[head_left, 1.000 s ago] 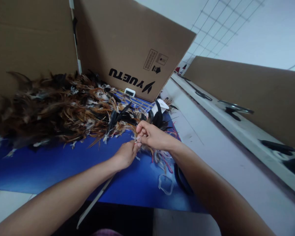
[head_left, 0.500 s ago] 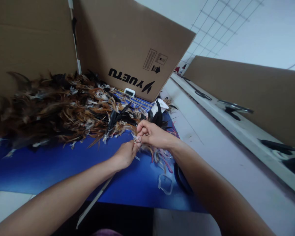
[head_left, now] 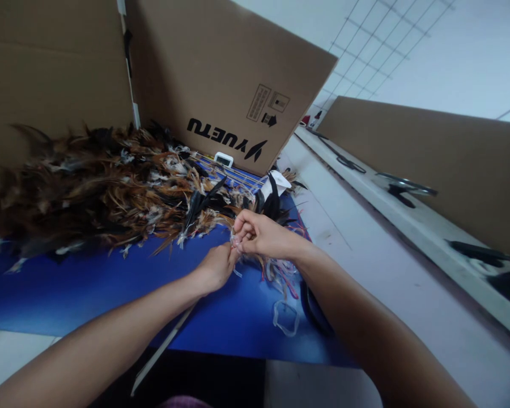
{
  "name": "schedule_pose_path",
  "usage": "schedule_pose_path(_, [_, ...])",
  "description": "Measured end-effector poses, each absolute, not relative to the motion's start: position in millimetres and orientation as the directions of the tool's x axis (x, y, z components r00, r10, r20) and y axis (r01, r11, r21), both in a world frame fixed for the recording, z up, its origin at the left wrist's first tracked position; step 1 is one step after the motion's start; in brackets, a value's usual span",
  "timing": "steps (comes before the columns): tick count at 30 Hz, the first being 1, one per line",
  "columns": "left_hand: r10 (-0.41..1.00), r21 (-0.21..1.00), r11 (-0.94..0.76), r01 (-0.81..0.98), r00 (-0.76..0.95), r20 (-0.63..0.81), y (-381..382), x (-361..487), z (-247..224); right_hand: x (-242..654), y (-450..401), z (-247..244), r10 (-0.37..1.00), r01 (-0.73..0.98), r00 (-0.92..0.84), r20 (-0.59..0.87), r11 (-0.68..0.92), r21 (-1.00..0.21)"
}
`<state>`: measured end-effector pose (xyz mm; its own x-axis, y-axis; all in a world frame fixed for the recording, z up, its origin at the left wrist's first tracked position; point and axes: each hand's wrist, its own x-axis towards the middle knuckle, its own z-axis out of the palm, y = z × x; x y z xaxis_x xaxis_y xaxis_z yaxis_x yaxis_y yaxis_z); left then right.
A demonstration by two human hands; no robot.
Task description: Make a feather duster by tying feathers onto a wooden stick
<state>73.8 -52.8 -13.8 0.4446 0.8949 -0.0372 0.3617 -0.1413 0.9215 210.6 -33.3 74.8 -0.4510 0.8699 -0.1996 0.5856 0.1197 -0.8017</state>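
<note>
My left hand [head_left: 216, 266] is closed round a thin pale stick [head_left: 164, 348], whose lower end slants out below my wrist toward the table's near edge. Against its fingertips, my right hand [head_left: 259, 233] is closed in a pinch on a whitish, thread-like bit [head_left: 237, 241], too small to make out clearly. Right behind both hands lies a wide heap of brown, black and white feathers [head_left: 123, 192]. Pink and white strands [head_left: 283, 275] lie under my right wrist, with a clear loop [head_left: 286, 318] nearer me.
The blue table [head_left: 110, 294] carries the feathers. Cardboard panels [head_left: 221, 68] stand behind them, with a small white device [head_left: 224, 160] and thin sticks at the base. To the right, a pale ledge [head_left: 374, 198] holds scissors [head_left: 351, 165] and dark tools.
My right hand's fingers have shifted slightly at the fingertips of my left hand. Otherwise the arms and the things around them look the same.
</note>
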Motion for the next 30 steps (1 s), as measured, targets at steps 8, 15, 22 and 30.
schedule_pose_path(8, [0.895,0.912,-0.174,0.372,0.447,-0.012,-52.4,74.1,-15.8,206.4,-35.2,76.5,0.891,0.536,-0.378,-0.251,-0.010,-0.844])
schedule_pose_path(15, [0.891,0.921,-0.165,0.353,0.454,-0.014,-53.1,73.7,-13.5,204.7,-36.3,80.0,0.879,0.473,-0.360,-0.312,-0.116,-0.873])
schedule_pose_path(22, [0.886,0.926,-0.173,0.336,0.463,-0.003,-53.3,74.3,-15.3,204.9,-37.8,82.2,0.862,0.548,-0.390,-0.324,-0.066,-0.834])
schedule_pose_path(30, [0.885,0.911,-0.190,0.365,0.465,-0.002,-50.9,74.3,-16.4,204.5,-37.2,83.0,0.880,0.686,-0.418,-0.227,0.142,-0.713])
